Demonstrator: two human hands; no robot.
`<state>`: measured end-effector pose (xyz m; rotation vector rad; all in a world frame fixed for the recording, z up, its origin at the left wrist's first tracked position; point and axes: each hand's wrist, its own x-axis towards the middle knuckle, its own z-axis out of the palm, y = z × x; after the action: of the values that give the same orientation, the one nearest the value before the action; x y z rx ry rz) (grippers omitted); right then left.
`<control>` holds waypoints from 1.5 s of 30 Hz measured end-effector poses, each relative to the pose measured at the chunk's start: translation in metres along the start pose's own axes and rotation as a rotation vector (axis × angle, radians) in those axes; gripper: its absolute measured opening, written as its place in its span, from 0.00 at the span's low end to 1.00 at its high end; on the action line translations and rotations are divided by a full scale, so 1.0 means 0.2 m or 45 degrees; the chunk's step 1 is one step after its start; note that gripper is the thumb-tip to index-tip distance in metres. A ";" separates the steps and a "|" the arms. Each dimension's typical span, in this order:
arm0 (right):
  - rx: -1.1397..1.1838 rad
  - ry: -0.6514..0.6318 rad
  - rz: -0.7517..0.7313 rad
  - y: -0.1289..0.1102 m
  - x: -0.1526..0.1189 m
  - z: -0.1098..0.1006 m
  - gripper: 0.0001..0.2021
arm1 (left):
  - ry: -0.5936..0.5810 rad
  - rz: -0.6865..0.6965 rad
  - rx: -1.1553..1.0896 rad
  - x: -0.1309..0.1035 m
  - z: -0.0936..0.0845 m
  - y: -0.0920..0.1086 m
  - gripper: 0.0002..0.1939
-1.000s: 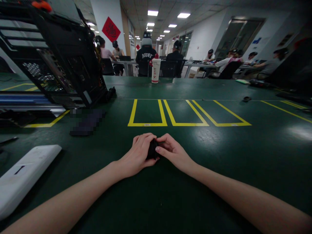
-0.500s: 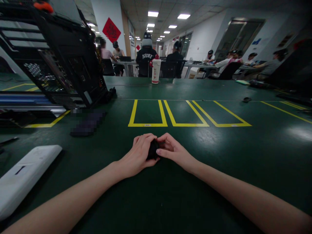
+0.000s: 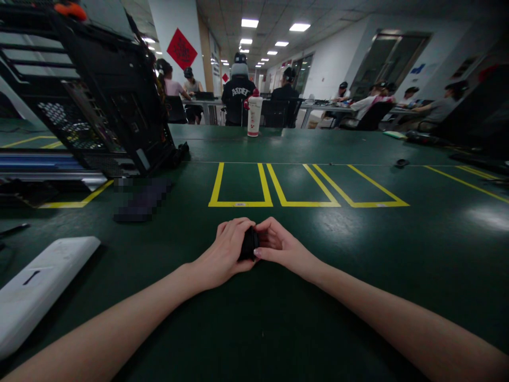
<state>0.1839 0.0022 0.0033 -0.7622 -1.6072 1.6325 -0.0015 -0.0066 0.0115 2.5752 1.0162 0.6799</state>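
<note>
A small black object (image 3: 248, 245) sits between my two hands, low over the green table (image 3: 262, 329); its kind cannot be made out. My left hand (image 3: 228, 247) is wrapped round it from the left, fingers over the top and thumb along the near side. From the right, my right hand (image 3: 280, 242) grips its edge, with the thumb on the near face and the bent fingers at the far upper edge. Much of the object is hidden by the fingers. Beyond the hands, yellow tape outlines (image 3: 240, 204) mark the tabletop.
An open black computer case (image 3: 115, 101) stands at the left back. A white device (image 3: 43, 286) lies at near left, by a blurred-out dark item (image 3: 139, 201). A white cup (image 3: 254, 116) stands at the far edge. Several people sit at tables beyond.
My right thumb has shifted slightly left and down along the black object's edge. Both hands otherwise keep their places and their grip.
</note>
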 end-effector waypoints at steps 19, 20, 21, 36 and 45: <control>-0.002 0.007 0.031 0.00 0.00 -0.01 0.12 | -0.006 0.006 -0.012 0.00 0.00 0.00 0.29; -0.010 0.037 0.034 0.00 0.00 0.00 0.10 | -0.005 0.004 -0.014 0.00 0.00 0.00 0.28; -0.017 0.062 0.034 0.00 0.00 0.00 0.10 | -0.002 0.001 -0.013 0.01 0.00 0.00 0.28; 0.046 -0.034 -0.025 0.02 -0.01 -0.01 0.17 | -0.019 -0.021 0.008 0.00 0.01 -0.01 0.30; -0.015 0.106 0.057 0.02 0.00 0.00 0.15 | 0.034 -0.002 -0.003 0.01 0.02 -0.01 0.28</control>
<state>0.1828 0.0025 -0.0002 -0.8662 -1.5524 1.6026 0.0003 -0.0051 0.0084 2.5697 1.0245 0.7162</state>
